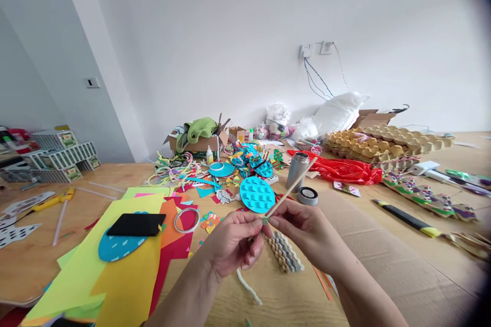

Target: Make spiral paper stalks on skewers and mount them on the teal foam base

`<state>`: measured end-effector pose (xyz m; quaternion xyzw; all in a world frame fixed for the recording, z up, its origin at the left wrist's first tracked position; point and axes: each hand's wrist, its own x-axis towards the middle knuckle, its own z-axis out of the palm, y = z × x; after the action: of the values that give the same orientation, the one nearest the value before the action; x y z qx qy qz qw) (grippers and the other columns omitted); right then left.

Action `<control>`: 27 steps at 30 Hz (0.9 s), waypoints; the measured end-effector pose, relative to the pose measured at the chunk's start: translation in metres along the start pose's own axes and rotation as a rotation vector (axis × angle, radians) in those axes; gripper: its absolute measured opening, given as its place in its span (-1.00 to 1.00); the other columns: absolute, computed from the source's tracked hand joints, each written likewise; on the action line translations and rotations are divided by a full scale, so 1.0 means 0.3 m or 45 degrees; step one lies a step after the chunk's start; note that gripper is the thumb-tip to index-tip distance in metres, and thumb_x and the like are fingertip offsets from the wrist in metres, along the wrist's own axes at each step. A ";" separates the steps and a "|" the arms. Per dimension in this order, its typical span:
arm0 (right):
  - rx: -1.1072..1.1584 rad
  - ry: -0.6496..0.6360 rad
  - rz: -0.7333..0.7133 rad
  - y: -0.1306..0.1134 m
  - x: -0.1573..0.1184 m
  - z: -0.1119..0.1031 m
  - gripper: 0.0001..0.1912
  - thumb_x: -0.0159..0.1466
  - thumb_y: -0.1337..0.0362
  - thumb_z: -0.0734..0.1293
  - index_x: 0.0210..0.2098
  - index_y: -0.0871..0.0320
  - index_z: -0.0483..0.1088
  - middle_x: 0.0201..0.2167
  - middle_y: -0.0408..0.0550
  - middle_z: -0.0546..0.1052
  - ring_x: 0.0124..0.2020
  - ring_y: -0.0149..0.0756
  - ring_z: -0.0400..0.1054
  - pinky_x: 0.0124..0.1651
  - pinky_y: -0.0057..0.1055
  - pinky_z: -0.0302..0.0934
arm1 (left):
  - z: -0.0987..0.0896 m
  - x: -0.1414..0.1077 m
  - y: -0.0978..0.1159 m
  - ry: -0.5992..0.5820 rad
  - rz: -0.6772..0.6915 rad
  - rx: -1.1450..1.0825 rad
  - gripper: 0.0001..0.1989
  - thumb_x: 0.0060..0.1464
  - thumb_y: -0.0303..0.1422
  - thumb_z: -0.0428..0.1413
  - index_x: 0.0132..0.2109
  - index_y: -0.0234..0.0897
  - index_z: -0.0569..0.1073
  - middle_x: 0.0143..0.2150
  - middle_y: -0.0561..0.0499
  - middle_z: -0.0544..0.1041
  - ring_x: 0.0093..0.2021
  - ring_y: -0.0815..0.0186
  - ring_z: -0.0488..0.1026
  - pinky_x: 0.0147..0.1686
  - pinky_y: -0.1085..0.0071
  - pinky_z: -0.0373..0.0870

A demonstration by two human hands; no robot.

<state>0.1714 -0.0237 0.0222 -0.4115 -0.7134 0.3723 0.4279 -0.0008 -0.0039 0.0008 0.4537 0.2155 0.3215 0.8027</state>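
In the middle of the head view, a thin wooden stick [291,188] slants up and to the right, its lower end between my two hands. My right hand [301,222] is closed with its fingertips on the stick's lower part. The fingers of my left hand [240,240] pinch a small pale green strand [265,220] at that lower end. Just below the hands lies a small textured piece of twisted beige and blue-grey strands [287,253], partly hidden by the fingers. A loose pale fuzzy strand [249,287] rests on the table in front of the left hand.
Beyond the hands are a blue disc [257,195], a metal flask [297,171] and its lid [307,195]. Coloured paper [126,286] and a black phone [136,225] lie left. Cardboard [368,250], a utility knife [406,217] and egg trays [368,145] are right.
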 end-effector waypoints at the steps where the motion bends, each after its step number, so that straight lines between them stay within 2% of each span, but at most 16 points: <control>1: 0.030 -0.021 0.000 0.000 -0.001 -0.003 -0.73 0.24 0.09 0.27 -0.39 0.18 0.39 -0.43 -0.06 0.48 -0.36 -0.30 0.32 -0.30 -0.40 0.20 | -0.003 -0.001 0.003 -0.070 -0.034 -0.059 -0.76 0.00 -0.25 0.16 -0.38 -0.40 0.43 -0.73 0.15 0.29 -0.81 0.55 0.10 -0.85 0.62 -0.02; 3: 0.062 -0.032 0.009 0.002 -0.002 -0.005 -0.71 0.23 0.06 0.28 -0.40 0.19 0.38 -0.44 -0.07 0.47 -0.38 -0.30 0.32 -0.31 -0.40 0.20 | -0.007 -0.001 0.004 -0.123 -0.066 -0.069 -0.76 0.02 -0.24 0.14 -0.38 -0.39 0.43 -0.73 0.12 0.32 -0.81 0.53 0.15 -0.83 0.62 0.04; 4: 0.062 -0.021 0.016 0.005 -0.001 -0.005 -0.69 0.23 0.05 0.28 -0.41 0.19 0.38 -0.45 -0.08 0.47 -0.39 -0.31 0.32 -0.32 -0.40 0.20 | -0.007 -0.001 0.003 -0.100 -0.060 -0.013 -0.74 0.05 -0.22 0.11 -0.36 -0.38 0.42 -0.69 0.09 0.37 -0.78 0.50 0.22 -0.81 0.61 0.10; 7: 0.013 0.041 0.054 0.019 0.007 0.002 -0.67 0.23 0.02 0.27 -0.42 0.19 0.38 -0.49 -0.09 0.46 -0.43 -0.33 0.31 -0.36 -0.42 0.18 | 0.000 0.007 -0.009 0.116 0.094 0.358 -0.71 0.09 -0.17 0.08 -0.23 -0.35 0.41 -0.48 -0.06 0.52 -0.57 0.36 0.43 -0.67 0.55 0.28; 9: -0.028 0.073 0.080 0.030 0.013 0.009 -0.66 0.23 0.03 0.27 -0.44 0.19 0.38 -0.49 -0.08 0.47 -0.44 -0.33 0.31 -0.37 -0.42 0.18 | 0.007 0.014 -0.022 0.298 0.301 0.659 -0.73 0.06 -0.22 0.13 -0.15 -0.31 0.41 -0.33 -0.09 0.54 -0.39 0.31 0.47 -0.52 0.50 0.36; 11: -0.024 0.076 0.084 0.041 0.017 0.016 -0.67 0.23 0.04 0.27 -0.44 0.20 0.39 -0.48 -0.06 0.48 -0.42 -0.33 0.32 -0.37 -0.43 0.19 | 0.012 0.019 -0.035 0.442 0.473 0.925 -0.79 0.07 -0.30 0.12 -0.14 -0.27 0.43 -0.29 -0.07 0.54 -0.32 0.29 0.47 -0.39 0.47 0.36; 13: 0.006 0.070 0.082 0.048 0.018 0.017 -0.67 0.23 0.05 0.27 -0.42 0.20 0.41 -0.46 -0.05 0.49 -0.43 -0.34 0.31 -0.38 -0.44 0.18 | 0.014 0.020 -0.044 0.530 0.559 1.148 -0.83 0.14 -0.33 0.04 -0.17 -0.25 0.47 -0.35 -0.05 0.55 -0.36 0.30 0.47 -0.36 0.47 0.33; 16: 0.021 0.060 0.104 0.048 0.019 0.009 -0.62 0.23 -0.01 0.25 -0.38 0.22 0.42 -0.49 -0.07 0.46 -0.49 -0.38 0.26 -0.43 -0.45 0.15 | 0.013 0.017 -0.046 0.612 0.620 1.362 -0.80 0.19 -0.35 -0.03 -0.20 -0.23 0.49 -0.43 -0.02 0.54 -0.42 0.31 0.47 -0.42 0.49 0.27; 23: 0.199 0.106 0.222 0.031 0.021 -0.003 -0.40 0.23 -0.19 0.11 -0.38 0.24 0.43 -0.53 -0.06 0.39 -0.48 -0.34 0.26 -0.42 -0.40 0.17 | 0.000 0.013 -0.045 0.729 0.668 1.576 -0.79 0.21 -0.33 -0.06 -0.18 -0.24 0.47 -0.42 -0.03 0.56 -0.44 0.32 0.46 -0.45 0.49 0.20; 27: 0.185 0.038 0.222 0.029 0.020 0.009 -0.46 0.19 -0.18 0.19 -0.45 0.22 0.38 -0.57 -0.12 0.34 -0.52 -0.39 0.22 -0.45 -0.44 0.11 | -0.002 0.012 -0.050 0.725 0.700 1.644 -0.81 0.21 -0.35 -0.05 -0.18 -0.25 0.45 -0.41 -0.04 0.56 -0.41 0.31 0.48 -0.44 0.49 0.21</control>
<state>0.1694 -0.0155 0.0154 -0.4455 -0.6396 0.4525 0.4333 0.0061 -0.0067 -0.0128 0.7705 0.4390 0.4249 0.1819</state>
